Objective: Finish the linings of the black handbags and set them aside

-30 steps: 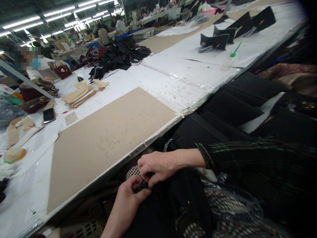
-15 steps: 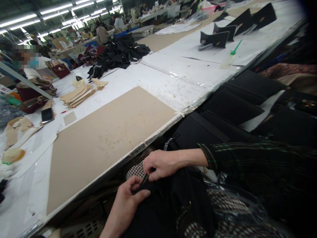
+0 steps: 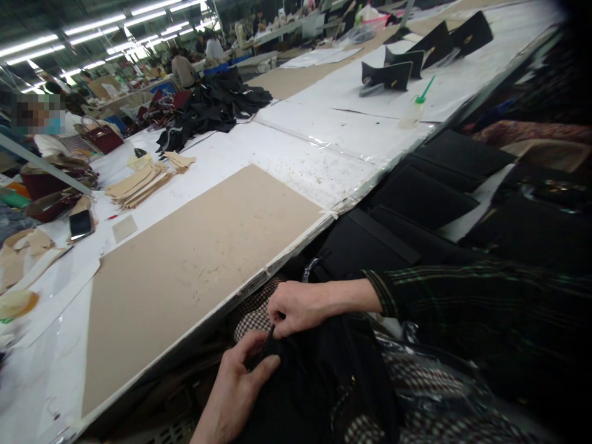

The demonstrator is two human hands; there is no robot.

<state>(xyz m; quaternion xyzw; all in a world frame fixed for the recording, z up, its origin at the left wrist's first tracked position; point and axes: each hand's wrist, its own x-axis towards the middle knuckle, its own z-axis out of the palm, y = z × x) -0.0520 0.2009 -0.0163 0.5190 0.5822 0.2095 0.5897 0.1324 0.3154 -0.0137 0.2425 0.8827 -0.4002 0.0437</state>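
Observation:
A black piece of soft material (image 3: 300,394) lies across the lap, below the table edge. My left hand (image 3: 243,376) grips its upper edge between thumb and fingers. Just beyond, my right hand (image 3: 300,308) is closed in a pinch at the same edge, its knuckles upward. A thin dark strip of the edge shows between the two hands; the fingertips of my right hand are partly hidden. Checked cloth (image 3: 252,320) shows behind my hands and again at lower right, partly under clear plastic.
Left of my hands runs a white-topped table (image 3: 296,148) bearing a tan board (image 3: 194,271), beige cut pieces (image 3: 139,185), a phone (image 3: 81,223) and a green-nozzled bottle (image 3: 411,114). Black panels (image 3: 416,197) are stacked on the right. A person sits across the table.
The view has shifted slightly, so the table's things sit a little further left. Both hands keep their hold on the black material, with the fingers of my right hand curled a bit tighter.

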